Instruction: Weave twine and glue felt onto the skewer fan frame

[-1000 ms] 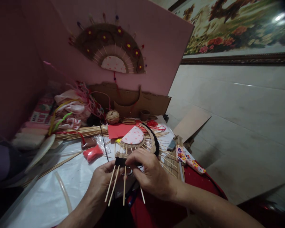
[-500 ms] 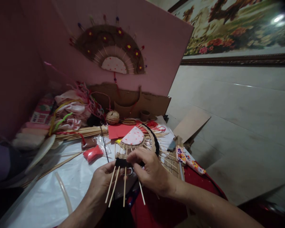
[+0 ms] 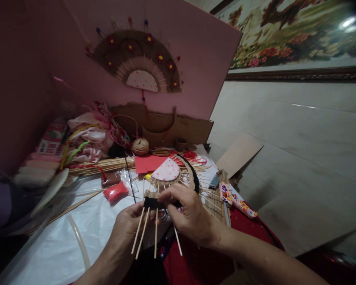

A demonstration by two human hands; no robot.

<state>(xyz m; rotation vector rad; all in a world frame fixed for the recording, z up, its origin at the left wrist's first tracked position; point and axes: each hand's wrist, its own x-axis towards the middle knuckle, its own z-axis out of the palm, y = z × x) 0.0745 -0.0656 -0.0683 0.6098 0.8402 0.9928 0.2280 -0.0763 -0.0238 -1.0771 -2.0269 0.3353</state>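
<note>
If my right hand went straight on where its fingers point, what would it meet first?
The right hand would most likely meet the black band across the thin sticks, right at its fingertips; exact depth is unclear.

Before me, smooth, matt wooden sticks (image 3: pixel 156 233); matt, cloth-like spotted half-disc (image 3: pixel 166 170); rough, fibrous twine ball (image 3: pixel 140 146); glossy plastic packet (image 3: pixel 116 192); smooth, faintly glossy wall tiles (image 3: pixel 284 126).

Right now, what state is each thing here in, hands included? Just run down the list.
fan, held, stick ends bare beyond its black band
left hand, closed on the fan
right hand, curled at the band, grip unclear
wall fan, mounted on the pink board
twine, wound in a ball
tube, curved, lying on the white sheet
red packet, lying on the sheet
</note>
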